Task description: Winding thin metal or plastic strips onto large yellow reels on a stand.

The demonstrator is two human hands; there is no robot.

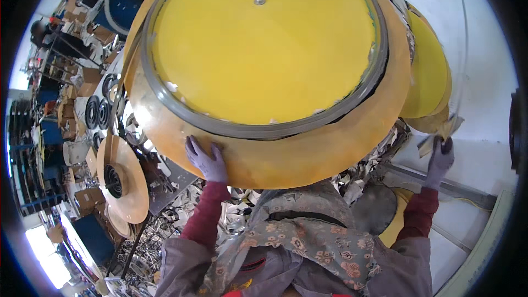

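A large round yellow disc (264, 49) with a grey ring (220, 127) around its edge lies on a wider tan disc (308, 159) in front of me. My left hand (209, 160), in a pale lilac glove, rests on the near left part of the tan disc, its fingers apart. Out to the right, my right hand (440, 162), gloved the same way, is raised and closed around a crumpled beige strip (448, 126). Folded ends of this strip stick out above the fingers. A thin pale length rises from there along the white wall; whether it is one piece is unclear.
A second yellow disc (426, 69) stands behind on the right, by the white wall (484, 49). Heaps of pale scrap strips (187, 209) cover the floor beneath. On the left are a tan reel (124, 181), black rings (98, 113), and a person (60, 41) farther off.
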